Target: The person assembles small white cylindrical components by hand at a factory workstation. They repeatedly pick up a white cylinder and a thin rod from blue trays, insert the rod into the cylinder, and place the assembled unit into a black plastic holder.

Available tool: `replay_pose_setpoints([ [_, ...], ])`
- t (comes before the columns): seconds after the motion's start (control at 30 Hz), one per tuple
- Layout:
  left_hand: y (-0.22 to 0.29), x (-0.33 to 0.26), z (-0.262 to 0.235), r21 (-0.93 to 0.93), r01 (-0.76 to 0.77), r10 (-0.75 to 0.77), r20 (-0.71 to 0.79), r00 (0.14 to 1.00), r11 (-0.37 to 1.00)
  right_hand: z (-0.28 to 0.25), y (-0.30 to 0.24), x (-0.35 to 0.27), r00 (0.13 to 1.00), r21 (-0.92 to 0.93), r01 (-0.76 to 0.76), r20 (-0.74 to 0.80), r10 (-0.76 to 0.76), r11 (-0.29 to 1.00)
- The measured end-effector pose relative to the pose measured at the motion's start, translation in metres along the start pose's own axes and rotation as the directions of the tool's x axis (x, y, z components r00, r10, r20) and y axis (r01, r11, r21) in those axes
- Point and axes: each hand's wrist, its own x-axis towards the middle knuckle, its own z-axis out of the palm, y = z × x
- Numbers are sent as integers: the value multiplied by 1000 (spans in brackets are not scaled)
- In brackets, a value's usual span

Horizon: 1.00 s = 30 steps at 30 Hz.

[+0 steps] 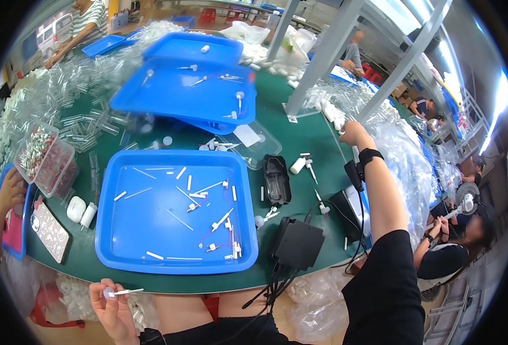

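Note:
Low at the left, just off the table's front edge, my left hand (114, 313) pinches a small dropper-like piece (111, 292) with a clear round disc and a thin white stem pointing right. My right hand (355, 134) is stretched to the far right, its fingers curled down beside a row of white cylindrical caps (333, 115); what they hold, if anything, is hidden. Before me lies a blue tray (150, 230) with thin tubes, short white sleeves and several white fittings (212, 248) with red wires.
Stacked blue trays (179, 95) stand behind. Clear tubes (87, 123) heap up at the far left, near plastic boxes (47, 155) and a phone (50, 230). A black box with cables (297, 244) sits front right, below metal posts (328, 52). Another person's hand (11, 187) is at left.

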Motion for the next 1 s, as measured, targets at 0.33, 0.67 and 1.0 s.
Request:
replay_pose_setpoints([
  [0.33,0,-6,19,-125,27,-32,-38,999,992,41,-5,25,965,210,-259,88,246,943],
  [0.67,7,11,78,-220,40,-76,-157,985,975,-60,-29,-39,827,91,295,-523,-207,951],
  [1.0,12,-15,120,-355,96,-1,257,966,930,-134,-228,-351,764,806,591,-571,-300,-29],
])
